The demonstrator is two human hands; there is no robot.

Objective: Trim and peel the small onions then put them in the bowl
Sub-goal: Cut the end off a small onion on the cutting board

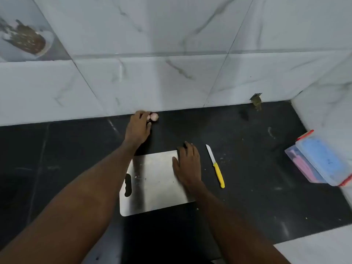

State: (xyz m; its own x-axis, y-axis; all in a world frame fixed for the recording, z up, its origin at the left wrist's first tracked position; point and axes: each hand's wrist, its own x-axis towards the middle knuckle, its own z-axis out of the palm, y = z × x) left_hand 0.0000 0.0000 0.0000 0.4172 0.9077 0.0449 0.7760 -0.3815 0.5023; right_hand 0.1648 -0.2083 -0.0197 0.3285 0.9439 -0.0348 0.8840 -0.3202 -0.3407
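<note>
Our left hand (138,124) reaches to the back of the dark bench (247,168), its fingers curled around small onions (154,117) that lie against the foot of the marble-tiled wall (171,73). Our right hand (187,164) rests flat, fingers spread, on the right edge of the steel cutting board (152,183). Just right of that hand lies a yellow-handled knife (216,166), apart from it. Farther right sits a clear plastic box (320,161).
</note>
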